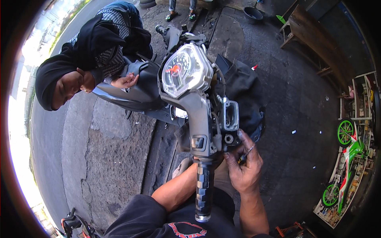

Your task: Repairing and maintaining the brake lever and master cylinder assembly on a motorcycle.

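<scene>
A motorcycle handlebar [197,123] in a dark cover stands before me, with a speedometer [178,70] at its far end and a black rubber grip [204,190] pointing toward me. Beside it is a metal brake fluid reservoir [231,115], a rectangular frame without a lid. My right hand [247,168] is closed just below the reservoir, index finger extended up along its near end. A small dark and yellow thing shows between its thumb and fingers, too hidden to name. My left forearm [174,190] passes under the handlebar, whose grip and housing hide the left hand.
A person in a black head covering [65,75] leans over the motorcycle seat [147,85] at left. Black cloth [246,95] hangs beyond the reservoir. At right are a wooden bench [307,39] and a green motorcycle frame [350,158] on a shelf. Another person's feet [180,16] show at the top.
</scene>
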Motion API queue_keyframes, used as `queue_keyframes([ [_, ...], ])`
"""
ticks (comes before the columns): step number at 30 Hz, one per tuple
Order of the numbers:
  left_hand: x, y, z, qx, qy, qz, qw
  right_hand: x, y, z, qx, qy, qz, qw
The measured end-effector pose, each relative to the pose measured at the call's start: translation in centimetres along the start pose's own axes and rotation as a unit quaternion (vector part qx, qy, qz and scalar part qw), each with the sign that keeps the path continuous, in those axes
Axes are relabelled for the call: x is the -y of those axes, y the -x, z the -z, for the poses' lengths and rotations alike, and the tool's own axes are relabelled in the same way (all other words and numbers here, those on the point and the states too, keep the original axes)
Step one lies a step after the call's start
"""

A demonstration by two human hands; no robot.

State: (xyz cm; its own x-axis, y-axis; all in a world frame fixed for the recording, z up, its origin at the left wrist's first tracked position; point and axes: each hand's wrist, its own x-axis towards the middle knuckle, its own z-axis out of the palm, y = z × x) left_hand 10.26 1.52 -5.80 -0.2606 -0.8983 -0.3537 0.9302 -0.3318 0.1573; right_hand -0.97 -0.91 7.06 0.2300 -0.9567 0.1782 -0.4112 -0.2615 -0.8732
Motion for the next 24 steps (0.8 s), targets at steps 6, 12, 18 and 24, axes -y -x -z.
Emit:
queue_keyframes([
  [6, 0.6, -0.1, 1.0, -0.029, -0.002, 0.001, 1.000, -0.2, -0.2, 0.1, 0.000, -0.002, 0.012, 1.000],
  [12, 1.2, -0.1, 1.6, -0.054, 0.000, -0.008, 0.999, -0.4, -0.4, -0.2, -0.022, -0.027, 0.015, 0.999],
  [18, 1.8, 0.7, 2.4, -0.080, 0.006, -0.012, 0.997, -0.9, -0.7, -0.5, -0.014, -0.061, 0.014, 0.998],
  [24, 2.2, 1.5, 2.9, -0.105, 0.018, -0.014, 0.994, -0.9, -0.7, -0.3, -0.002, -0.060, 0.003, 0.998],
])
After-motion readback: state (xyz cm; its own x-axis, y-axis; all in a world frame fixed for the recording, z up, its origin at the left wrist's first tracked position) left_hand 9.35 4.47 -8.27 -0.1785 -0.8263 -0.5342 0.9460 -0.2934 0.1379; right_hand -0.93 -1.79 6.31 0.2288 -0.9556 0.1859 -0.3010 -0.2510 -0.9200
